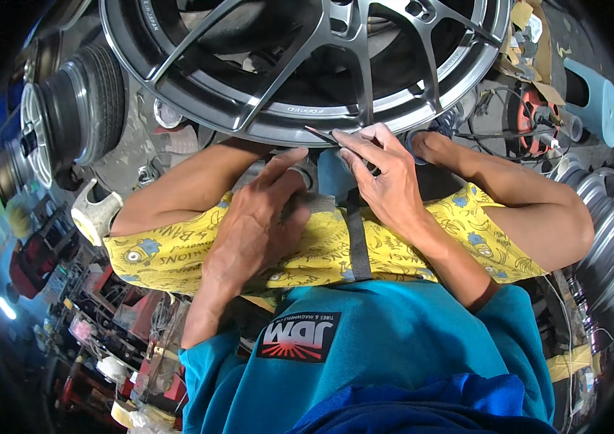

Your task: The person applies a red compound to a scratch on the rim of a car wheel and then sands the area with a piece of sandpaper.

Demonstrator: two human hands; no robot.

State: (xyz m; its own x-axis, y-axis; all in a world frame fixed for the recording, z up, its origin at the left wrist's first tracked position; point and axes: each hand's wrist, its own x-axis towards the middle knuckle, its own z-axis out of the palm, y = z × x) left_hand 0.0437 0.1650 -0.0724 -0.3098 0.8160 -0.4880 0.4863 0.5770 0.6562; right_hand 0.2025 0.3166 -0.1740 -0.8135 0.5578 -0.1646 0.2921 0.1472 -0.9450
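Note:
In front of me is a grey alloy wheel (361,79) with thin forked spokes, its near rim above my lap. My right hand (388,173) pinches a slim, dark pointed tool (321,136) whose tip lies against the near rim edge. I cannot make out exactly what kind of tool it is. My left hand (260,210) is just below the rim to the left, index finger stretched toward it and the other fingers loosely bent. Nothing shows in its grip. A grey flat piece (319,203) lies on my yellow patterned shorts (169,249) between the hands.
A tyre on a rim (97,108) stands at the left. To the right are a light blue plastic stool (592,101), a red and black power tool or machine (531,119) with cables, and silver wheels (607,231). Cluttered tools and parts (140,325) fill the lower left.

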